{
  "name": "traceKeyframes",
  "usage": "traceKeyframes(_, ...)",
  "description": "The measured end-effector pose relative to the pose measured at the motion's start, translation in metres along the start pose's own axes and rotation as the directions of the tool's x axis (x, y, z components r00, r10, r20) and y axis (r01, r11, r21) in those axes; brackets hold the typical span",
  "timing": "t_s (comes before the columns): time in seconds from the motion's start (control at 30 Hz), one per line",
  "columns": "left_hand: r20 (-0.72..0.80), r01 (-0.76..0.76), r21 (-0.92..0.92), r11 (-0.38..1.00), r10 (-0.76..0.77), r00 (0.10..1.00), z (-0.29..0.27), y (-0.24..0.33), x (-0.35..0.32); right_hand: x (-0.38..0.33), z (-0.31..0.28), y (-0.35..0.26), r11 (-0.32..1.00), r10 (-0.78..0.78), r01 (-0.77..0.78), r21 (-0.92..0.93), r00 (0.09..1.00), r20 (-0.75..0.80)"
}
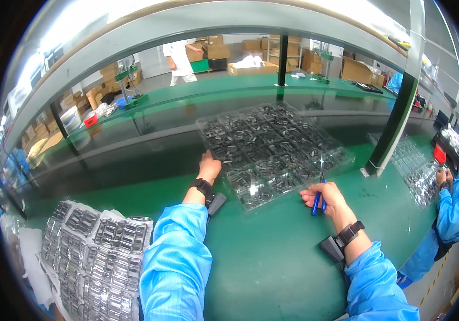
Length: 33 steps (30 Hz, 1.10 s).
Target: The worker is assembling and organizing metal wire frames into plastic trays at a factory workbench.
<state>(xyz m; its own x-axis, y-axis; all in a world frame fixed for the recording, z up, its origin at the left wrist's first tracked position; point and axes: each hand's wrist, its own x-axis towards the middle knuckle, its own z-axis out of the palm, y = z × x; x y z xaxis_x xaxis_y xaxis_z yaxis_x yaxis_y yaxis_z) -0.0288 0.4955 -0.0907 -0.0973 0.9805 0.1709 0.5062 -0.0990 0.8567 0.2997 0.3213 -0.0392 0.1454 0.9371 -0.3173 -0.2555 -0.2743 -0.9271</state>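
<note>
Green bench — left hand [209, 167] flat, touching clear tray [272, 150]; right hand [327, 197] grip holds blue tweezers [319, 197] at tray's edge

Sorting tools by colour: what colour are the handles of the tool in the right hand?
Blue, on the tweezers in the right hand; head view.

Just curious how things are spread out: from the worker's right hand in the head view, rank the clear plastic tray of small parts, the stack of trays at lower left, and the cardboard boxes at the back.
From the right hand:
1. Clear plastic tray of small parts, directly ahead.
2. Stack of trays, lower left.
3. Cardboard boxes, far back.
</note>
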Motion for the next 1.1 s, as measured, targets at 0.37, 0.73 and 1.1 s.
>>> traceKeyframes(0.37, -0.082, 0.080, 0.227, 0.971, -0.062, 0.995, -0.007, 0.002, -0.029, 0.016, -0.038, -0.023, 0.666, -0.328, 0.099, -0.739, 0.929, -0.171)
traceKeyframes(0.73, -0.023, 0.030, 0.066, 0.997, -0.029, 0.999, -0.008, 0.008, -0.031, 0.061, -0.079, -0.039, -0.150, -0.519, 0.222, -0.963, 0.811, 0.268)
traceKeyframes(1.1, 0.042, 0.022, -0.029, 0.999, -0.021, 0.999, 0.000, -0.019, -0.019, 0.074, -0.096, -0.052, -0.434, -0.448, 0.323, -0.841, 0.732, 0.513)
